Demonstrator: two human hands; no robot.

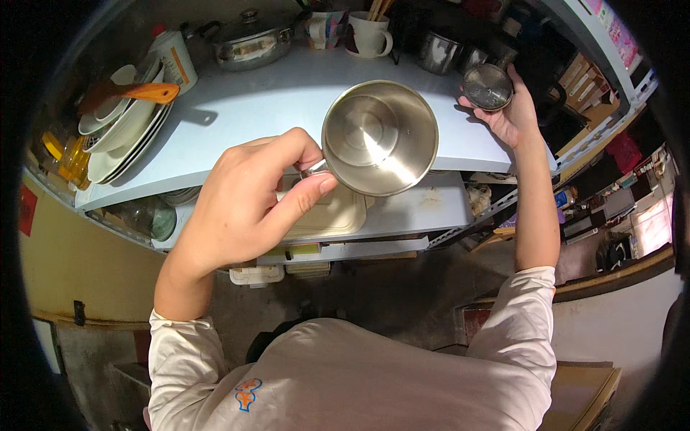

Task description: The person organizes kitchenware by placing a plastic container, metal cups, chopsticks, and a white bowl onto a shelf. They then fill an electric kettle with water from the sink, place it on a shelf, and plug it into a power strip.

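My left hand (248, 199) grips the handle of a stainless steel mug (380, 137), held up over the shelf's front edge with its mouth towards me; the inside shows no contents. At the right, my right hand (509, 116) holds a small round metal object (488, 87), perhaps a cup or a lid, with the palm under it. Behind that hand, metal cups (441, 53) stand at the back of the pale shelf (259, 113).
Stacked plates and bowls (129, 129) with a wooden-handled utensil (153, 92) stand at the left, by a white bottle (175, 62). A lidded steel pot (252, 46) and a white mug (368, 35) with chopsticks are at the back. A pale plastic container (339, 218) lies on the lower shelf.
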